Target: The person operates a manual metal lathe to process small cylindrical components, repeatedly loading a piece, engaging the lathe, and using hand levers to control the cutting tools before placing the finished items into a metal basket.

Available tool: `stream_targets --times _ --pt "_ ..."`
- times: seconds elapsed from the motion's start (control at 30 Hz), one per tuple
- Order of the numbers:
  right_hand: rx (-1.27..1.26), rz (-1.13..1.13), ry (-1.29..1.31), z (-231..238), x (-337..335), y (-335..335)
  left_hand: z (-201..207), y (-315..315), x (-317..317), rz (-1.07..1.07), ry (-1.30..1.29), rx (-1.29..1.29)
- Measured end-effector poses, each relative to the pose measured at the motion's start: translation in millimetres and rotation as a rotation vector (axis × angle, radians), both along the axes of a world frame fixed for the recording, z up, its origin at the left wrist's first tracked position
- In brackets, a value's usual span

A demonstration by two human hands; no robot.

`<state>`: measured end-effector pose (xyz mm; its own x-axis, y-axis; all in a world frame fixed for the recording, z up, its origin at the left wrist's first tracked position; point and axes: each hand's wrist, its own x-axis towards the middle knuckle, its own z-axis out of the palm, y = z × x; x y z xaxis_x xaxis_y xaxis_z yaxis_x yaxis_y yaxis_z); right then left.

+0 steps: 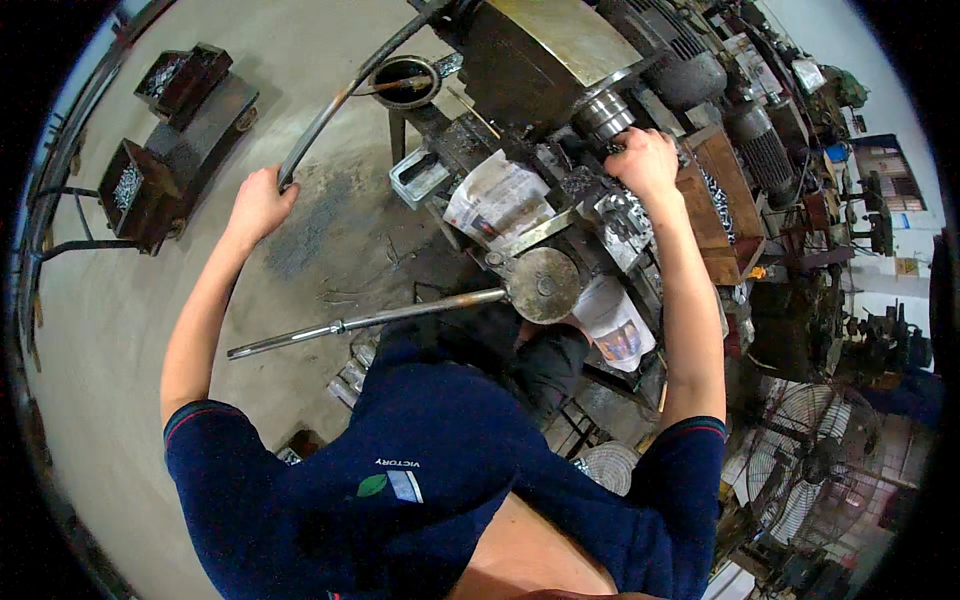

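Observation:
My left hand [262,205] is closed round the lower end of a long metal lever [345,92], which slants up to the machine [550,50] at the top. At the machine's round steel chuck [606,113], my right hand [643,160] has its fingers curled in. What those fingers hold, if anything, is hidden behind the hand. Between my arms, a second lever [420,307] reaches out leftward from a round metal hub [545,285]. A printed paper sheet [500,198] lies on the machine bed left of my right hand.
A wooden box [722,205] of small metal parts stands right of my right forearm. A round pot [404,82] with a stick and a clear plastic tray [420,178] sit beside the machine. At far left is a cart [200,135] with metal bins. A large fan [815,460] stands lower right.

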<state>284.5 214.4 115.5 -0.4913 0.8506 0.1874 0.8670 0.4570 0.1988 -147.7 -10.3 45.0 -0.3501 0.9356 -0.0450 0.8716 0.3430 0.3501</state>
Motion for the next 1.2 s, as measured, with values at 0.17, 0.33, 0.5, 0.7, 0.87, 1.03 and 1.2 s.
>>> stream_targets --times 0.17,0.33,0.5,0.7,0.87,1.03,1.2 --pt "-0.091 -0.01 0.142 -2.6 5.1 7.0 0.4 13.8 -50.3 -0.002 0.436 -0.131" --pt "-0.099 -0.059 0.147 -4.3 5.9 9.0 2.1 52.7 -165.7 -0.154 0.749 0.042" --pt "0.012 0.062 0.065 14.9 10.7 -14.0 2.7 71.9 -153.3 -0.084 0.648 0.023" --pt "0.103 0.123 0.482 54.4 70.3 -96.3 -19.4 91.2 -50.4 -0.093 0.141 0.835" --pt "0.019 -0.231 0.55 27.8 170.0 -175.4 -188.7 129.7 24.3 -0.067 -0.382 -0.173" --pt "-0.115 -0.686 0.494 -11.0 252.3 -279.3 -195.7 145.6 101.4 -0.42 0.221 -0.136" --pt "-0.034 -1.004 0.452 -60.6 341.9 -348.8 -161.2 187.2 76.5 -0.649 0.599 -0.247"
